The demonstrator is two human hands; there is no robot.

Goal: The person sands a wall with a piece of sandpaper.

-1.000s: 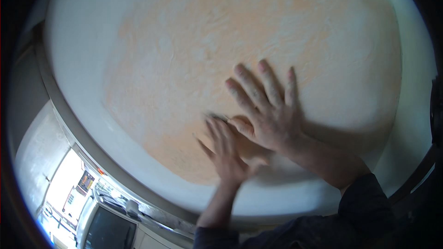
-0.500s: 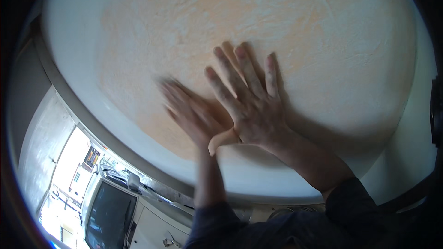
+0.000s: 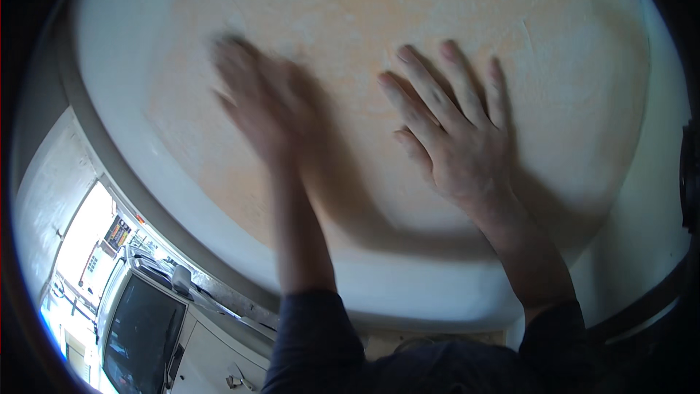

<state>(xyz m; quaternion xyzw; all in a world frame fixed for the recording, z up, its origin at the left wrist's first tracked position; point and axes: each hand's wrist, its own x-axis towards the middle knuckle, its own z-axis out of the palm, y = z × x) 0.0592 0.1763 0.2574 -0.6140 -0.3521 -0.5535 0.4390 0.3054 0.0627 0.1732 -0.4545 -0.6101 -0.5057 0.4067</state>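
Note:
A broad pale surface (image 3: pixel 350 0) fills most of the view, peach-orange and streaked with white, with faint ridges and creases. My right hand (image 3: pixel 467 142) lies on it right of the middle, palm down, fingers spread and nothing held. To its left, my left hand (image 3: pixel 259 98) is smeared by motion. Its fingers look stretched out and flat, with no object visible in it. A dark shadow beside it falls on the surface, and whether the palm touches cannot be told.
A smooth white border (image 3: pixel 182 204) rings the peach area, edged by a grey curved rim (image 3: pixel 120 153). Beyond it at the lower left stands a white vehicle with a dark windscreen (image 3: pixel 142 335), near a bright opening (image 3: pixel 84 241). Dark sleeves cover my upper arms.
My left hand has moved up and left across the surface. My right hand has slid right and slightly up. The hands are now farther apart, and the view has shifted a little.

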